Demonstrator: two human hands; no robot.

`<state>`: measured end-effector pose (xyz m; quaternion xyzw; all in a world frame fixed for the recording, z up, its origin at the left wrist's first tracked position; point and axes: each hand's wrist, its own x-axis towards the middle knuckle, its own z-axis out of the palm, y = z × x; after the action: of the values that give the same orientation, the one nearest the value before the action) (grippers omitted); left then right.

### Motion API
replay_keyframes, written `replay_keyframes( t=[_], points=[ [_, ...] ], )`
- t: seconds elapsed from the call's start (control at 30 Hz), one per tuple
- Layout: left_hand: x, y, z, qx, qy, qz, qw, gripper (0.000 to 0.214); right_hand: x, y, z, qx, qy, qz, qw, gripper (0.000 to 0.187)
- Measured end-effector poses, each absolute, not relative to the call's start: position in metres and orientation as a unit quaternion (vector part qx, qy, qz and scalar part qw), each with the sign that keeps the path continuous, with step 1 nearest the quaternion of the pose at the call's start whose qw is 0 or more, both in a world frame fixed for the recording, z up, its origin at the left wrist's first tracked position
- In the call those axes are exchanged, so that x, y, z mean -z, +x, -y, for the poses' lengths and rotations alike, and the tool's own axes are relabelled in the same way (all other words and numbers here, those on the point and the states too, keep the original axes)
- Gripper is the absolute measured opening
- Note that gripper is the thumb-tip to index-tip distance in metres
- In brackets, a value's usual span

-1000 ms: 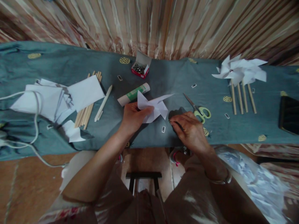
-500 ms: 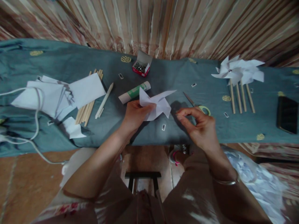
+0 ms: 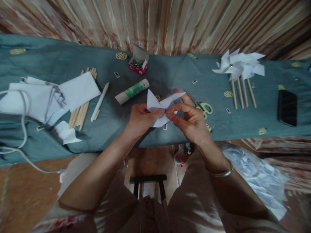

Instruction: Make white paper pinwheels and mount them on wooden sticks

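My left hand (image 3: 141, 119) pinches a folded white paper pinwheel (image 3: 157, 104) at its middle, a little above the blue-grey cloth (image 3: 48, 61). My right hand (image 3: 190, 119) meets it from the right, thumb and forefinger pinched at the same centre, with something small I cannot make out between them. A glue stick (image 3: 132, 91) with a green label lies just beyond the left hand. Scissors (image 3: 202, 108) with pale green handles lie behind the right hand, partly hidden by it.
Finished white pinwheels (image 3: 236, 64) on wooden sticks lie far right, a black phone (image 3: 287, 107) beyond them. A small red box of pins (image 3: 138, 63) sits at the back. White paper sheets (image 3: 41, 97), wooden sticks (image 3: 81, 108), a white pen (image 3: 99, 101) and a white cable (image 3: 23, 129) lie left.
My right hand lifted off the cloth and moved left to the centre of the pinwheel, pinched. The left hand kept hold of the paper.
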<state>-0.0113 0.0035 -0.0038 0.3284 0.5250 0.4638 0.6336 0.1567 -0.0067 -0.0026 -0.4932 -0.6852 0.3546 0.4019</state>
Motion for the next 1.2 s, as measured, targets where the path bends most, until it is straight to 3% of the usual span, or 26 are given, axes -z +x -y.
replay_keyframes(
  t=[0.73,1.2],
  points=[
    [0.0051,-0.0133,-0.0012,-0.466,0.342,-0.523,0.626,0.007,0.0054,0.1555,0.0050,-0.415,-0.484,0.656,0.403,0.006],
    [0.0085,-0.0147,-0.0010,-0.467,0.355,-0.507,0.631,0.021,0.0089,0.1543,0.0049,-0.487,-0.468,0.591,0.441,0.006]
  ],
)
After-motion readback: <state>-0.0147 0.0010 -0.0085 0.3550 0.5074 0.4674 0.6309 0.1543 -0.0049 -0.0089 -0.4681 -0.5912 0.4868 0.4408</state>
